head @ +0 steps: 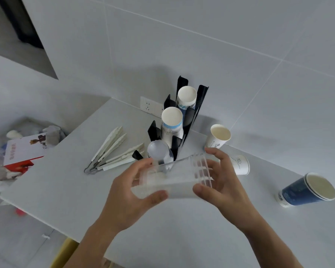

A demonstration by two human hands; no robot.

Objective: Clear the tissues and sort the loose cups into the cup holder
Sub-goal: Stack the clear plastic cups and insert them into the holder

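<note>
A stack of clear plastic cups [174, 176] lies sideways between my hands, above the white table [66, 190]. My left hand [128, 196] grips its narrow end and my right hand [222, 180] grips the ridged rim end. Just behind stands the black cup holder [190, 117] with two stacks of white paper cups [171, 122] and a clear stack [159, 151] in front. Loose on the table are an upright white paper cup [218, 137], a white cup lying on its side [240, 164] behind my right hand, and a dark blue cup on its side [307, 190].
Several white tongs [112, 151] lie left of the holder. A wall socket [150, 107] sits behind it. Past the table's left edge a bin [27, 147] holds crumpled tissues and a red-and-white box. The tiled wall rises right behind the table.
</note>
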